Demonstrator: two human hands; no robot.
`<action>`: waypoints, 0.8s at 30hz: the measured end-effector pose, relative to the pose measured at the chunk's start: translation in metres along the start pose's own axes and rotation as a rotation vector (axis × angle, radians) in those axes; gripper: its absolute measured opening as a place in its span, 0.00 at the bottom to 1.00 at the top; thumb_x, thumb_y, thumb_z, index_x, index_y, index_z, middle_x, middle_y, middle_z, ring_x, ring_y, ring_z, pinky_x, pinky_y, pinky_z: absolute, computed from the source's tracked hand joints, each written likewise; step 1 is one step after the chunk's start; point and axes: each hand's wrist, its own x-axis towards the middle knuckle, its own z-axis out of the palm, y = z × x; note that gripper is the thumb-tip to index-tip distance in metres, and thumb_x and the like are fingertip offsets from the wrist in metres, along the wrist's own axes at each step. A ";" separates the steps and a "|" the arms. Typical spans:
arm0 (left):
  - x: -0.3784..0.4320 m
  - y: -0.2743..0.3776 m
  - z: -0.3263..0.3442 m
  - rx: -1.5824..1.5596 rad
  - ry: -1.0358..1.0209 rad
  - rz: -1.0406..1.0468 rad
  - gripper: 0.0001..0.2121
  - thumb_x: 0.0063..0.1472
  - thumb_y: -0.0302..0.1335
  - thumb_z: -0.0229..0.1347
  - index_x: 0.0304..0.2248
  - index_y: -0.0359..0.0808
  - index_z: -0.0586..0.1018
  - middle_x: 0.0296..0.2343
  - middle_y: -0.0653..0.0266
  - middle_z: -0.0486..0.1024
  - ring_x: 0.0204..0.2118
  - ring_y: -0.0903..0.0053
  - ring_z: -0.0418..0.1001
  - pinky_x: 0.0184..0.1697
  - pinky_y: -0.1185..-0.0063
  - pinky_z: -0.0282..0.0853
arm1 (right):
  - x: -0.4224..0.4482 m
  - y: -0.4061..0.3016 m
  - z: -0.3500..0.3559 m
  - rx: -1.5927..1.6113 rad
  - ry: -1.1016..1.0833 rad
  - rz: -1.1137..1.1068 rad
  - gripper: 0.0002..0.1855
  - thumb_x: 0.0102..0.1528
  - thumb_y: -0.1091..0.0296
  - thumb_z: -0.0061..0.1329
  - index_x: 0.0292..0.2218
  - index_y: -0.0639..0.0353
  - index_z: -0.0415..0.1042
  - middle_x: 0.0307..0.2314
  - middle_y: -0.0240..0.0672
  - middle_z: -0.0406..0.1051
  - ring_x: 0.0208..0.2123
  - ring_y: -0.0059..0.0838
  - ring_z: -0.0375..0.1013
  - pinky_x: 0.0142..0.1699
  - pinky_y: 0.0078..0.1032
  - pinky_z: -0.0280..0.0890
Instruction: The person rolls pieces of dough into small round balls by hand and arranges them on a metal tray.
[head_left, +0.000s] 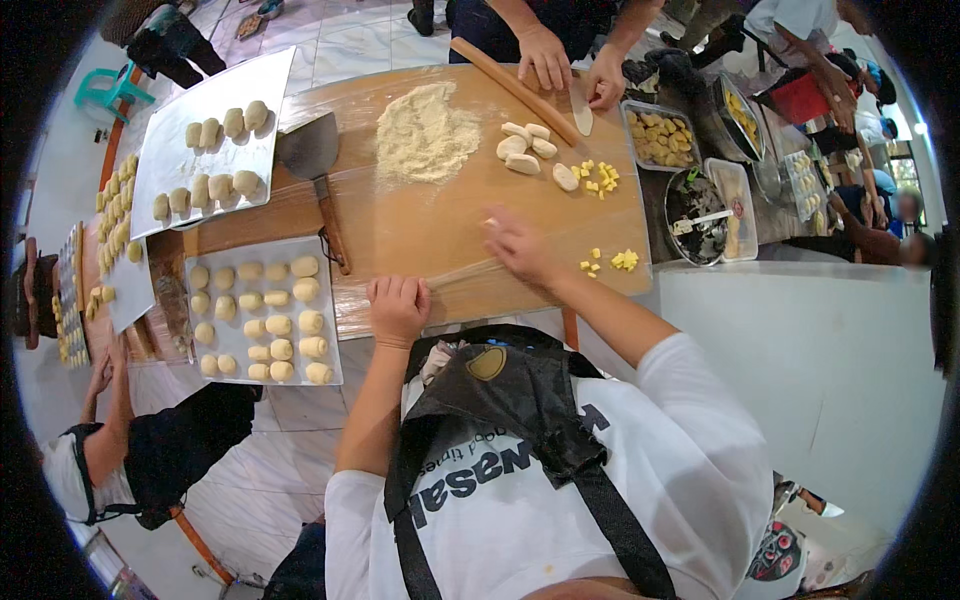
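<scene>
My left hand lies curled at the near edge of the wooden table, on its clear plastic film. A crease in the film runs from it toward my right hand; whether the fingers grip the film is hidden. Blurred by motion, my right hand is low over the bare board. A small pale spot shows at its fingertips, too unclear to name. Beyond it are several pale dough pieces, one flattened dough piece and small yellow cubes. More yellow cubes lie near the right edge.
A flour patch covers the far middle. At left are a wide-bladed scraper and trays of shaped dough. Across the table, another person's hands hold a flat dough strip beside a rolling pin. Containers stand right.
</scene>
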 end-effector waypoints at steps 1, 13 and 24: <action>0.001 -0.002 0.000 -0.006 -0.002 -0.005 0.07 0.56 0.29 0.55 0.23 0.39 0.72 0.21 0.61 0.67 0.29 0.64 0.66 0.38 0.68 0.60 | -0.003 0.004 -0.005 0.091 -0.025 0.152 0.16 0.56 0.66 0.50 0.44 0.66 0.74 0.50 0.50 0.67 0.55 0.49 0.63 0.60 0.39 0.58; 0.002 -0.001 0.000 -0.001 -0.002 0.013 0.08 0.53 0.28 0.55 0.20 0.39 0.69 0.21 0.61 0.67 0.28 0.64 0.66 0.39 0.68 0.61 | -0.006 0.002 0.011 -0.092 -0.017 -0.117 0.22 0.59 0.63 0.45 0.50 0.69 0.67 0.53 0.51 0.64 0.57 0.52 0.60 0.63 0.43 0.51; 0.004 0.003 -0.001 -0.013 -0.002 0.016 0.08 0.53 0.28 0.55 0.20 0.39 0.69 0.21 0.61 0.67 0.28 0.64 0.66 0.39 0.68 0.61 | 0.007 -0.002 0.036 -0.231 -0.040 -0.201 0.21 0.59 0.59 0.47 0.47 0.65 0.70 0.54 0.49 0.62 0.59 0.49 0.58 0.62 0.39 0.54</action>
